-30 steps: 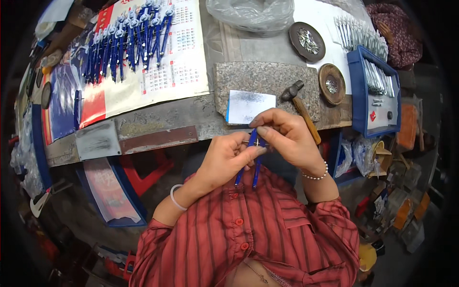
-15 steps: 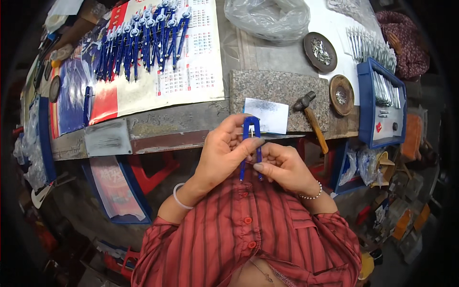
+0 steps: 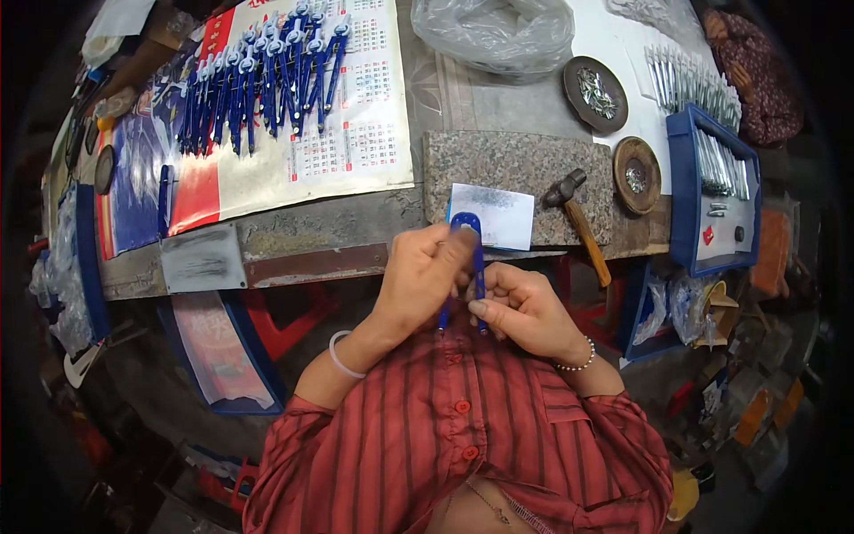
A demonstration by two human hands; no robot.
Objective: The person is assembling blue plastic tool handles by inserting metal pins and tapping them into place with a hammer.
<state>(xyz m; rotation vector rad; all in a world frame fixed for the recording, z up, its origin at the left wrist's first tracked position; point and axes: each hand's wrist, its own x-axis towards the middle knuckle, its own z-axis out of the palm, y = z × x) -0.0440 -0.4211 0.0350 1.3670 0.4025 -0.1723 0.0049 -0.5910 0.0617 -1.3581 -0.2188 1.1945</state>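
Blue compass, head view, at near edge of table; left hand grasping its upper part, thumb blurred; right hand pinching right leg; hammer right, on stone slab; clustered compasses far left.

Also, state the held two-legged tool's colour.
The tool is blue, clearest in the head view.

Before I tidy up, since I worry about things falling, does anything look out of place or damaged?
The hammer stands out: its handle juts past the front edge of the bench, so it could perhaps get knocked off. The white paper on the stone slab is smudged dark. I see no obvious spill.
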